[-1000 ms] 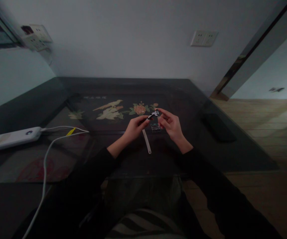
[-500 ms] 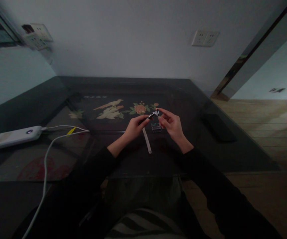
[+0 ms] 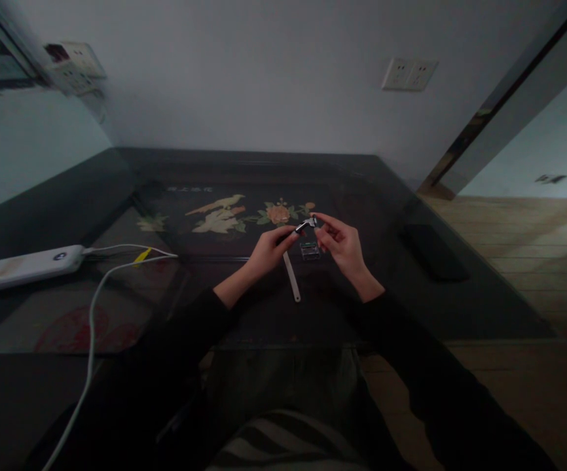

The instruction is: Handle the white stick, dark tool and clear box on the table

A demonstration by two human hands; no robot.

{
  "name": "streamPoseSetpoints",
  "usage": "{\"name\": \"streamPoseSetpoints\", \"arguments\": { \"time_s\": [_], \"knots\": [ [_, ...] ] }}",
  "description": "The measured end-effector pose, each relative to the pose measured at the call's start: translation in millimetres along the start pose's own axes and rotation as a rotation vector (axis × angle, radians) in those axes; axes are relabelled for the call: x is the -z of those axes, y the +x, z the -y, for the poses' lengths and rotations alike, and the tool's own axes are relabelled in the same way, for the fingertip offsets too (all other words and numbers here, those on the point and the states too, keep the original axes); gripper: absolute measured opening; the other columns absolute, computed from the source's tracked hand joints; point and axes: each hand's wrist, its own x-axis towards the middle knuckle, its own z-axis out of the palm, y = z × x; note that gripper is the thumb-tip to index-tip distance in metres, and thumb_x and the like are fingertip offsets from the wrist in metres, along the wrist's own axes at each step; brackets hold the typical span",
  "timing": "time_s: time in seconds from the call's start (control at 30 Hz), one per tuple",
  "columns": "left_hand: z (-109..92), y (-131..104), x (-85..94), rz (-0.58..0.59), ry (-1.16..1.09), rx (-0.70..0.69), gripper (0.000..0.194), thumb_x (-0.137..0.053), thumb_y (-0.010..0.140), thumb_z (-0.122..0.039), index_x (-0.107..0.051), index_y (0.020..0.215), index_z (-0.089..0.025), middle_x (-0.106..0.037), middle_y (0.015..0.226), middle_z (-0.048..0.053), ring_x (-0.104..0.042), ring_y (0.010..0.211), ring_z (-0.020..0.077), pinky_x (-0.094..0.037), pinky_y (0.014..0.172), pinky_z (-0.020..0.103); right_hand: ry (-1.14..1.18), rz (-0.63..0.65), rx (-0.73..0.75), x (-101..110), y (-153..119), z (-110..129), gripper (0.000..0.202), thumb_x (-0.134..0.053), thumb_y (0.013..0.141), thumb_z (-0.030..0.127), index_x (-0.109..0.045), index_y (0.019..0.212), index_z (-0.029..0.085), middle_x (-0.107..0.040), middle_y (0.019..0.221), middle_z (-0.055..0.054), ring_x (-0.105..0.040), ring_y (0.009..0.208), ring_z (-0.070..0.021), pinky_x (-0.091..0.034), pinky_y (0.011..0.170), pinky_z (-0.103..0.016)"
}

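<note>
Above the dark table, my left hand (image 3: 268, 250) is closed around the dark handle of a small razor (image 3: 304, 226) with a silvery neck and head. The fingers of my right hand (image 3: 342, 243) pinch the razor's head from the other side. Just below it lies a small clear blade case (image 3: 310, 251) on the tabletop. A thin pale strip (image 3: 292, 280) with a hole at its near end lies left of that case; its far end passes behind my left hand. Fine detail of the razor's head is hidden by my right fingers.
A white power bank (image 3: 28, 268) with a white cable (image 3: 91, 327) and a yellow tag (image 3: 142, 256) sits at the left. A dark flat object (image 3: 435, 252), perhaps a phone, lies at the right on the glass-topped table (image 3: 264, 320). Wall sockets (image 3: 410, 74) are behind.
Both hands keep the same hold on the razor. The view has shifted very slightly; nothing on the table has visibly moved.
</note>
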Motion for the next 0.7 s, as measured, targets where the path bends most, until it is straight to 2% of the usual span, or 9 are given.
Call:
{"name": "streamPoseSetpoints", "arguments": {
  "time_s": [0.37,0.7],
  "knots": [
    [-6.4,-2.2,2.6,0.020,-0.030,-0.008,0.033,-0.055,0.096,-0.038,-0.073,0.109,-0.013,-0.067,0.081,0.003,-0.050,0.068,0.0128,-0.039,0.064,0.025,0.021,-0.003,-0.022,-0.9,0.3,2.2,0.050,-0.073,0.080,0.053,-0.074,0.118,0.022,-0.054,0.063,0.004,-0.045,0.051,-0.0097,-0.040,0.050,-0.026],
    [-2.1,-0.4,-0.9,0.018,-0.004,0.002,0.029,-0.053,0.098,-0.035,-0.072,0.107,-0.014,-0.059,0.072,0.000,-0.046,0.063,0.0121,-0.035,0.060,0.025,-0.008,0.004,-0.030,-1.8,0.8,3.5,0.046,-0.073,0.081,0.050,-0.072,0.117,0.021,-0.055,0.062,0.004,-0.045,0.050,-0.0099,-0.040,0.051,-0.027]
  ]
}}
